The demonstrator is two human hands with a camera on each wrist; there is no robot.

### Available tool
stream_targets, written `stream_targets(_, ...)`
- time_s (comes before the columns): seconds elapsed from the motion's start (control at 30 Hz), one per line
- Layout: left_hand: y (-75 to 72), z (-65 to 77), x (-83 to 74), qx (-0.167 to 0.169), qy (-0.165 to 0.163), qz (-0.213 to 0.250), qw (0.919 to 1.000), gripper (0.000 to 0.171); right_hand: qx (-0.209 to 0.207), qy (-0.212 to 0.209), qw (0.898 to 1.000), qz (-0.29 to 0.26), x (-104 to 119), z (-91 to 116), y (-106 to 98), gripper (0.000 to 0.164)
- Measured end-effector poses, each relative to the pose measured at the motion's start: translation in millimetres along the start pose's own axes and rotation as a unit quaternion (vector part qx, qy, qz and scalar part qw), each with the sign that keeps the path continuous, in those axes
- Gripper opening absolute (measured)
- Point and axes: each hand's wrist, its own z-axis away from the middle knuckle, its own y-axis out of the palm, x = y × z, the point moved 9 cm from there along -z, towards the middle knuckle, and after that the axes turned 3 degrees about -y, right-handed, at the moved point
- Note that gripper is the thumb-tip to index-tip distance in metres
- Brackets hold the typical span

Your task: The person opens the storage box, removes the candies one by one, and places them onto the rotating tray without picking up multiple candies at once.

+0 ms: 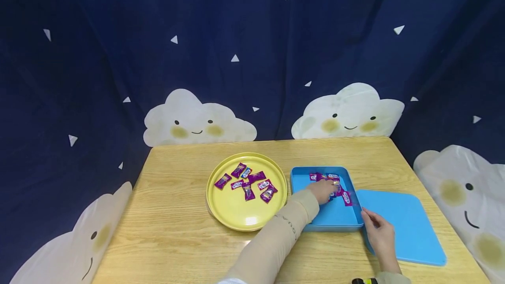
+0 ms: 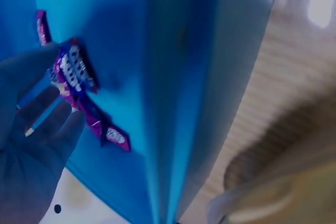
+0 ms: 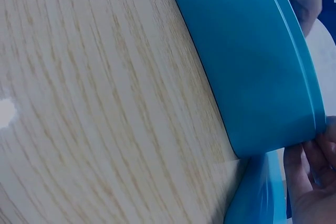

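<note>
A shallow blue box holds several wrapped candies in purple, pink and blue. Inside it, my left hand reaches down onto the candy pile. The left wrist view shows that hand's thumb and spread, slightly bent fingers around the candies; no firm grip on one shows. At the box's near right corner, my right hand pinches the rim with thumb and fingertips, as the right wrist view of the box also shows.
Left of the box, a round yellow tray bears several more wrapped candies. A flat blue lid lies at the right, partly behind my right hand. All stand on a wooden table before a dark blue curtain with clouds.
</note>
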Motion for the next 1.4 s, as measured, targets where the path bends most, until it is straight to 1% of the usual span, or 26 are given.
stream_targets(0.1, 9.7, -1.0, -0.8, 0.016, -0.001, 0.011, 0.9998, 0.031, -0.009, -0.012, 1.0, -0.001, -8.4, -4.4, 1.2, 0.049)
stream_targets(0.13, 12.1, -1.2, -0.6, 0.019, -0.002, 0.009, 0.9998, 0.03, -0.008, -0.017, 1.0, 0.007, -12.6, -6.5, 2.7, 0.05)
stream_targets(0.23, 15.7, -1.2, 0.8, 0.02, -0.007, 0.005, 0.9998, 0.027, -0.012, -0.031, 0.999, 0.019, -27.2, -13.7, 6.3, 0.051)
stream_targets(0.33, 17.8, -0.1, 1.9, 0.018, -0.014, -0.001, 0.9997, 0.028, -0.01, -0.036, 0.999, 0.025, -33.9, -17.2, 9.0, 0.05)
stream_targets(0.43, 18.6, 0.5, 1.8, 0.009, -0.021, -0.001, 0.9997, 0.028, -0.011, -0.033, 0.999, 0.019, -26.8, -14.4, 7.5, 0.048)
stream_targets(0.6, 18.2, 0.2, 0.3, -0.015, -0.023, -0.026, 0.9993, 0.025, -0.002, -0.015, 1.0, 0.006, -1.2, -2.5, 0.5, 0.043)
stream_targets(0.67, 19.5, -0.7, 0.4, -0.021, -0.026, -0.035, 0.9988, 0.023, 0.005, -0.004, 1.0, 0.012, 2.7, -0.4, -0.4, 0.042)
stream_targets(0.73, 20.6, -1.3, 0.5, -0.027, -0.028, -0.04, 0.9984, 0.022, 0.016, 0.003, 1.0, 0.018, 3.9, 0.2, 0.3, 0.041)
stream_targets(0.77, 21.3, -1.9, 0.5, -0.03, -0.029, -0.042, 0.9982, 0.022, 0.014, 0.001, 1.0, 0.021, -4.9, -3.1, 3.1, 0.043)
stream_targets(0.83, 22.2, -3.2, 0.3, -0.033, -0.033, -0.04, 0.9981, 0.022, 0.015, 0.005, 1.0, 0.02, -5.3, -2.6, 3.2, 0.044)
stream_targets(0.97, 24.6, -5.5, 0.2, -0.029, -0.039, -0.042, 0.9979, 0.022, 0.006, -0.002, 1.0, 0.021, -7.1, -3.0, 2.5, 0.049)
stream_targets(1.0, 25.3, -5.9, 0.1, -0.028, -0.039, -0.043, 0.9979, 0.022, 0.009, 0.0, 1.0, 0.018, 1.7, 0.4, -0.3, 0.047)
stream_targets(1.1, 25.5, -5.4, -0.6, -0.028, -0.036, -0.044, 0.998, 0.022, 0.008, 0.001, 1.0, 0.015, 1.9, 1.1, -0.5, 0.049)
stream_targets(1.3, 22.5, -2.7, -2.2, -0.033, -0.027, -0.041, 0.9982, 0.022, -0.001, 0.006, 1.0, 0.005, 2.9, 2.0, -1.1, 0.043)
stream_targets(1.4, 20.5, -1.9, -2.0, -0.035, -0.023, -0.033, 0.9986, 0.023, -0.006, 0.0, 1.0, 0.002, -1.5, -0.5, -0.4, 0.044)
